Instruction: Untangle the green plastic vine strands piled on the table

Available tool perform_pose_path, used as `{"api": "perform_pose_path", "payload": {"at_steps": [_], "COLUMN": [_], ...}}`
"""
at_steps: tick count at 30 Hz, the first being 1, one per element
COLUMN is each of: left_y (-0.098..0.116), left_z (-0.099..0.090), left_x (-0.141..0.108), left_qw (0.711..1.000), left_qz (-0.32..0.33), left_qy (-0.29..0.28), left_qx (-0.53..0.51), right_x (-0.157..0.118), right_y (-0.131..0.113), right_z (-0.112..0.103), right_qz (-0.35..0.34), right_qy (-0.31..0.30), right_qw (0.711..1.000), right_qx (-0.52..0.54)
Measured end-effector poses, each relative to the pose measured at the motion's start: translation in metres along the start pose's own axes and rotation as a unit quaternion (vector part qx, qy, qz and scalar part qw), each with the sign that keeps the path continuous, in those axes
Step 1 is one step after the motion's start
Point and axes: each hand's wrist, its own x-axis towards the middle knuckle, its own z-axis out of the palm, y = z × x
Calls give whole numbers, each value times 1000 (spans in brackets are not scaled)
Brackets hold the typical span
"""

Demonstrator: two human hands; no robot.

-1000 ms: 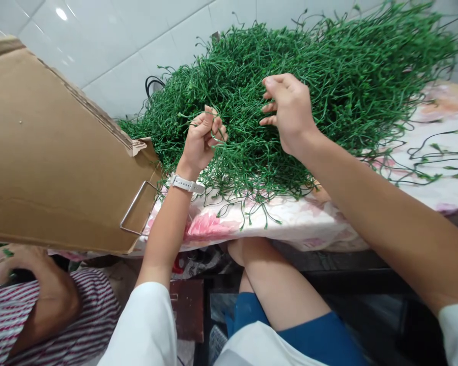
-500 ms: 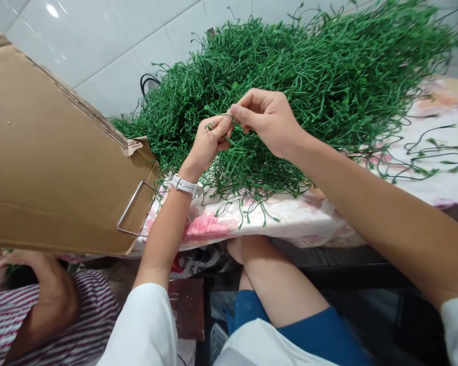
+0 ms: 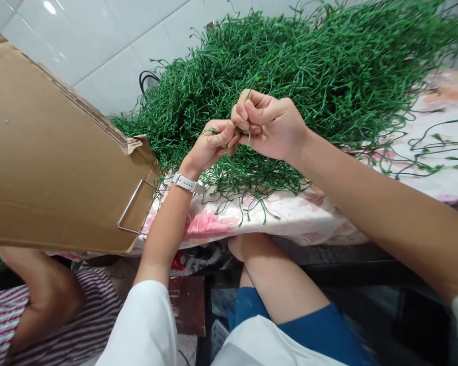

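Note:
My left hand (image 3: 211, 146), with a pale watch strap at the wrist, pinches a thin green plastic stem (image 3: 249, 139) between thumb and fingers. Close against it, my right hand (image 3: 274, 124) is closed with its fingers curled, and a green tip pokes out above them. Bits of green show between the two hands; whether they belong to one stem or more I cannot tell. Behind and below the hands lies a large tangled heap of green artificial stems (image 3: 313, 76) with small leafy or budded ends.
A big cardboard box (image 3: 61, 162) stands at the left, with a bent metal wire frame (image 3: 130, 206) by its corner. Loose stems (image 3: 435, 147) lie on the flowered tablecloth (image 3: 209, 223) at right. Beyond the box, a co-worker's arm (image 3: 48, 290) in a striped garment shows.
My right hand has turned and curled its fingers, with a green tip now showing above them. My left hand has shifted slightly right and down. The co-worker's hands have gone from view.

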Motion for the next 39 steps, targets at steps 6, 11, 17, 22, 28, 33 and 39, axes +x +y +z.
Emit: {"api": "perform_pose_path", "payload": {"at_steps": [6,11,17,22,28,33,39], "left_y": [0,7,3,2,0,2,3], "left_z": [0,5,-13,-20,-19,-15,-10], "left_x": [-6,1,16,18,20,18,16], "left_qw": [990,998,980,967,960,964,965], "left_qz": [66,8,20,26,27,47,57], "left_qy": [-117,55,195,249,275,261,256], "left_qx": [-29,-30,-31,-39,-40,-26,-24], "right_x": [-2,13,16,0,0,1,-2], "right_y": [-16,-7,2,-7,6,9,5], "right_z": [-1,-27,-34,-10,-4,0,-2], "right_qz": [12,-66,-214,-260,-246,-178,-196], "right_qy": [54,168,246,166,-5,22,34], "right_qw": [998,976,893,815,784,892,847], "right_qx": [-4,-122,-310,-489,-571,-415,-492]}}
